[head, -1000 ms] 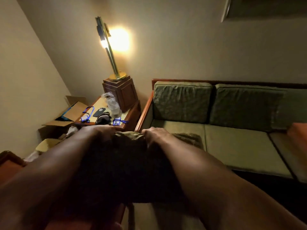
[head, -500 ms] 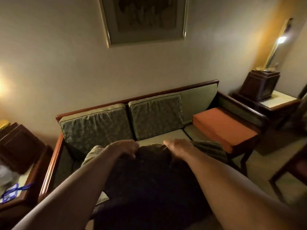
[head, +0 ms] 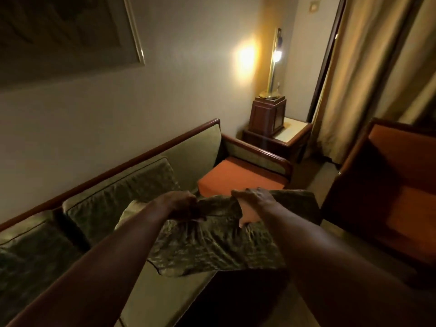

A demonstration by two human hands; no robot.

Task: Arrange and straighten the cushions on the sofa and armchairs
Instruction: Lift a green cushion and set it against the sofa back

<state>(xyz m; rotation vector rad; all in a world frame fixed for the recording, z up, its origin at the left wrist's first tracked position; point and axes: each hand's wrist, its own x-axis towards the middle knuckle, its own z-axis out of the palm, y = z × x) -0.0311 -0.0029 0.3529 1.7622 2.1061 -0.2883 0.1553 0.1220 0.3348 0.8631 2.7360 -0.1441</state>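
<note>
I hold a green patterned cushion [head: 212, 246] in front of me, above the sofa's green seat [head: 151, 289]. My left hand [head: 179, 204] and my right hand [head: 254, 201] both grip its bunched top edge. Two matching back cushions [head: 113, 204] lean against the wooden-framed sofa back [head: 195, 147] at the left. The right end of the sofa back is bare. An orange seat cushion [head: 231, 178] lies on the sofa's right end, beside the armrest.
An armchair [head: 389, 190] with orange upholstery stands at the right. A side table [head: 292, 133] with a wooden box and a lit brass lamp [head: 274, 62] sits in the corner. Curtains [head: 368, 67] hang beyond it. A framed picture [head: 70, 31] hangs on the wall.
My view has swung from the sofa's left end to its right end. Both hands have carried the green cushion to the right along the sofa.
</note>
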